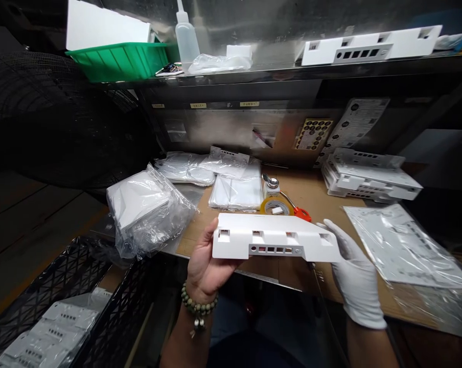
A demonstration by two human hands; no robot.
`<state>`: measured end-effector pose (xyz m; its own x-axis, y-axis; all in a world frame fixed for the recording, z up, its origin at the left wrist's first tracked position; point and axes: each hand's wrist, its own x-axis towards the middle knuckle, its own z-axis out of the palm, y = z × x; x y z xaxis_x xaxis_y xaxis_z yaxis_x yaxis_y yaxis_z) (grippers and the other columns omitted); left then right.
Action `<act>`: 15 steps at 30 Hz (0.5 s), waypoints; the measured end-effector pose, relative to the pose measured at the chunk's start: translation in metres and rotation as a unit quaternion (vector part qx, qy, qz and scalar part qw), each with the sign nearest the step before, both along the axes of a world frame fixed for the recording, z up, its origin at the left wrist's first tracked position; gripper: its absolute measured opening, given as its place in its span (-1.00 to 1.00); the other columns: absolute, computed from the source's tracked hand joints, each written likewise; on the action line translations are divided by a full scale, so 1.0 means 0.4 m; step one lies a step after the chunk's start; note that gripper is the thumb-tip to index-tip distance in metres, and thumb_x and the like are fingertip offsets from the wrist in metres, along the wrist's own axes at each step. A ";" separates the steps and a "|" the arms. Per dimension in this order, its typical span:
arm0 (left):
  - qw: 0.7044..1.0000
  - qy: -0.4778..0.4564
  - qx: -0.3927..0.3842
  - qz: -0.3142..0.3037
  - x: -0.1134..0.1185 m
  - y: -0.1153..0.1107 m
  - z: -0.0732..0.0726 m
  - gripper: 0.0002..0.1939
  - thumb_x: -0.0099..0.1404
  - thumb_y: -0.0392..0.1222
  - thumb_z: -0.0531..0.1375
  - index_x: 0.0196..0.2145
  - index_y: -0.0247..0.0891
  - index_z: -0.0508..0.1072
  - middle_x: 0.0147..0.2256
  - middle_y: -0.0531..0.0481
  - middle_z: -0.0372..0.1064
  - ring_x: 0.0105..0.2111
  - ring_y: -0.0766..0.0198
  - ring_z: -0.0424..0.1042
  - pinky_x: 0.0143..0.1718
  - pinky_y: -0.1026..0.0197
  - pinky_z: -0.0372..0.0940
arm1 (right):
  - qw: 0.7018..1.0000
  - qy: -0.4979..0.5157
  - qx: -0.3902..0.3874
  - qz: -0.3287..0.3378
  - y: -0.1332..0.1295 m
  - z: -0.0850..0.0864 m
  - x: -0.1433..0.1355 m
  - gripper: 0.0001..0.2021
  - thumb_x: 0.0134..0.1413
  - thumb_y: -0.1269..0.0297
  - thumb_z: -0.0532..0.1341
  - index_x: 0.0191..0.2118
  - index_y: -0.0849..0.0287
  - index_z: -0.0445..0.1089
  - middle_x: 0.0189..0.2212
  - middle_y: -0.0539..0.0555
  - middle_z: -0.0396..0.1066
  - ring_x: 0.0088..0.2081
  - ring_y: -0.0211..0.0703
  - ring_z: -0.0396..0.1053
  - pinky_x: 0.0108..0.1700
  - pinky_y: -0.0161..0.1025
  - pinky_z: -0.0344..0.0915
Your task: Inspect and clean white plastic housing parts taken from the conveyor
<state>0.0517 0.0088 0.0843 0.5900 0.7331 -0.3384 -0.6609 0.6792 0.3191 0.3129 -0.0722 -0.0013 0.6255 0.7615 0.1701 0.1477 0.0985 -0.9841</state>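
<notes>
A white plastic housing (277, 236), with a grey strip of ports on the side facing me, is held level between both hands above the table's front edge. My left hand (211, 263) is bare, wears a beaded bracelet and grips the housing's left end from below. My right hand (355, 273), in a white glove, is closed on its right end. Just behind the housing lie a roll of yellow tape (267, 206) and a tool with an orange handle (302, 213). A small white bottle (271, 190) with a metal top stands beside the tape.
Bagged white parts (139, 204) lie left, more bags (236, 191) behind. Stacked white housings (369, 176) and a wrapped panel (407, 250) are at right. A shelf (269, 73) holds a green bin (119, 62) and another housing (399, 43). A black crate (119, 306) stands lower left.
</notes>
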 end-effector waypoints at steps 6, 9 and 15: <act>0.995 0.045 -0.046 0.073 -0.016 0.012 -0.007 -0.61 0.44 -0.15 0.02 0.05 -0.35 0.51 -0.15 -0.21 0.62 0.00 -0.13 0.55 0.15 -0.31 0.33 | 0.989 -0.110 -0.063 -0.077 -0.001 -0.007 0.054 -0.65 0.13 -0.05 0.33 -0.06 0.02 0.60 -0.06 0.05 0.60 0.02 -0.01 0.53 0.21 -0.03 0.38; 0.982 0.070 -0.031 0.174 -0.041 0.022 -0.012 -0.50 0.28 -0.32 0.07 0.16 -0.35 0.45 -0.20 -0.22 0.63 -0.17 -0.10 0.62 0.06 -0.29 0.41 | 0.975 -0.200 -0.094 -0.018 0.047 -0.012 0.091 -0.69 0.15 -0.01 0.30 -0.10 0.04 0.60 -0.10 0.04 0.61 -0.03 -0.04 0.53 0.10 -0.08 0.44; 0.962 0.067 0.009 0.266 -0.098 0.038 -0.020 -0.21 0.03 -0.41 0.07 0.28 -0.32 0.33 -0.14 -0.22 0.62 -0.23 -0.12 0.64 -0.03 -0.26 0.47 | 0.823 -0.476 -0.284 0.125 0.277 0.011 0.109 -0.72 0.29 0.14 0.14 -0.09 -0.07 0.62 -0.06 0.01 0.59 0.03 -0.04 0.45 0.05 -0.16 0.37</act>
<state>0.0124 0.0239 0.0762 0.0813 0.9253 -0.3704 -0.8653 0.2500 0.4345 0.3565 0.0388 0.0029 0.2261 0.9720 0.0642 0.9233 -0.1928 -0.3323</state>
